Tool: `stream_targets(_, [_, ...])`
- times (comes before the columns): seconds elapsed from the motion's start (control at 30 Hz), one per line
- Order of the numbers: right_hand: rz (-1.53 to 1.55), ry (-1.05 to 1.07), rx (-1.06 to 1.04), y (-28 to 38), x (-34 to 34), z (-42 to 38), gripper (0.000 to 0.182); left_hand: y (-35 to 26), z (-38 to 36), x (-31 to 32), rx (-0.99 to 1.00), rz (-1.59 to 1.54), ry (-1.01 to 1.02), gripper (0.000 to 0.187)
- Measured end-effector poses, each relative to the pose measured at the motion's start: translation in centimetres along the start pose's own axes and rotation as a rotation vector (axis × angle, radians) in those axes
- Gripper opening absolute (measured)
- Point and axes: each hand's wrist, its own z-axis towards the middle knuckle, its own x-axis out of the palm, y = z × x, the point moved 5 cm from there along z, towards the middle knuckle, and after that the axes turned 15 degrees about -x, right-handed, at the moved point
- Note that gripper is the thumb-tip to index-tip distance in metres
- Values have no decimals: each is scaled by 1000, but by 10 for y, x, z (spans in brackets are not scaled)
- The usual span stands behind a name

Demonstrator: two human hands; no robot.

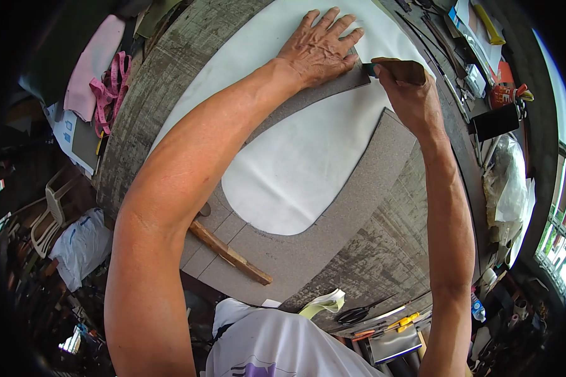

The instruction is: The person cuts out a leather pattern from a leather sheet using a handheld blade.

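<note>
Board (339,217), grey and curved, lies on the table (383,251); white sheet (289,169) shows inside its curve. Left hand (321,50) presses down, open, fingers spread, at the board's upper end. Right hand (405,85) grips a brown-handled tool (409,71), its tip at that same end; blade type can't tell. Wood stick (231,254) rests across the board's near part. Scissors (353,315) and yellow screwdrivers (409,322) lie near the person's body. Pink tape (112,88) is off to the left.

A cluttered workshop: scarred workbench (377,251), scattered hand tools (404,322), scissors (353,315), pink tape (112,88)
</note>
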Motion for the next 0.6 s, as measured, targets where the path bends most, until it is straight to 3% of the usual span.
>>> stream_targets(0.13, [-48,7,-22,-1,-4,9,27,-18,-3,-1,100,123,-87,43])
stream_targets(0.27, [-94,28,27,3,-5,16,30,-27,-12,6,33,-131,9,43])
stream_targets(0.6, [-32,63,97,4,-3,7,29,-28,-14,8,17,-107,-22,49])
